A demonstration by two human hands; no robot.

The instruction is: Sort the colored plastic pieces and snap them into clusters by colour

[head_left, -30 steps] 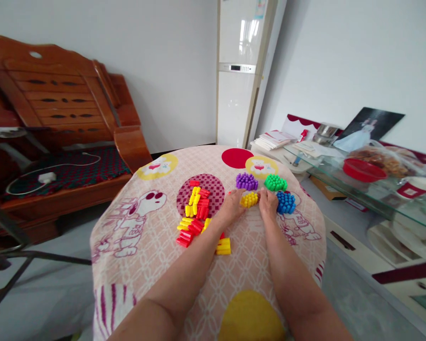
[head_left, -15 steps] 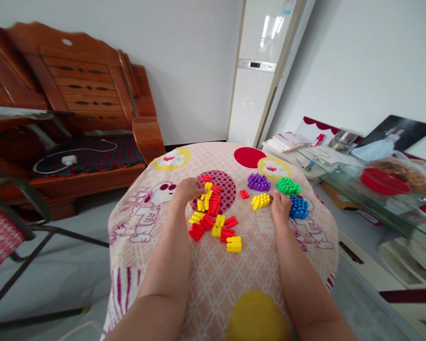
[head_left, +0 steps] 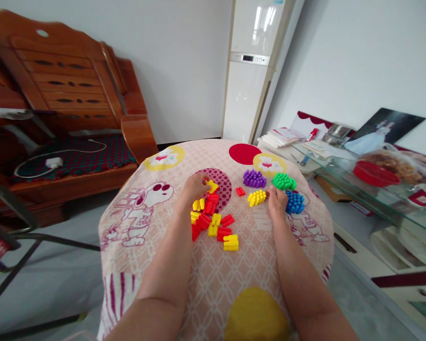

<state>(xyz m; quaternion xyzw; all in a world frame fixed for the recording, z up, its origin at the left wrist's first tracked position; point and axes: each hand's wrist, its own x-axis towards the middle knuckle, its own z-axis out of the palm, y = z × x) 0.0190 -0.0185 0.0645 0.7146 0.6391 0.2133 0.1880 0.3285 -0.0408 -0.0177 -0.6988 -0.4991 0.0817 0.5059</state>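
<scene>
My left hand (head_left: 196,185) is at the far left of a loose pile, its fingers pinched at a small yellow plastic block (head_left: 212,186). Fingertip detail is partly hidden. Red blocks (head_left: 210,205) and further yellow blocks (head_left: 215,224) lie below it, ribbed like short joined tubes. My right hand (head_left: 277,202) rests on the cloth with curled fingers, its fingertips against the right end of a yellow knobbly cluster (head_left: 257,198). What those fingers hold, if anything, is hidden. A blue cluster (head_left: 294,202) sits just right of this hand, with a green cluster (head_left: 284,181) behind.
A purple cluster (head_left: 254,178) and a lone red block (head_left: 240,191) lie between the hands on the patterned tablecloth (head_left: 230,279). To the right stands a glass-topped cabinet (head_left: 358,187) with a red bowl (head_left: 375,173). A wooden bench (head_left: 71,94) is at left.
My left hand has moved a little to the right over the pile, and the yellow block at its fingertips has shifted right. My right hand stays beside the yellow cluster. The view has shifted slightly.
</scene>
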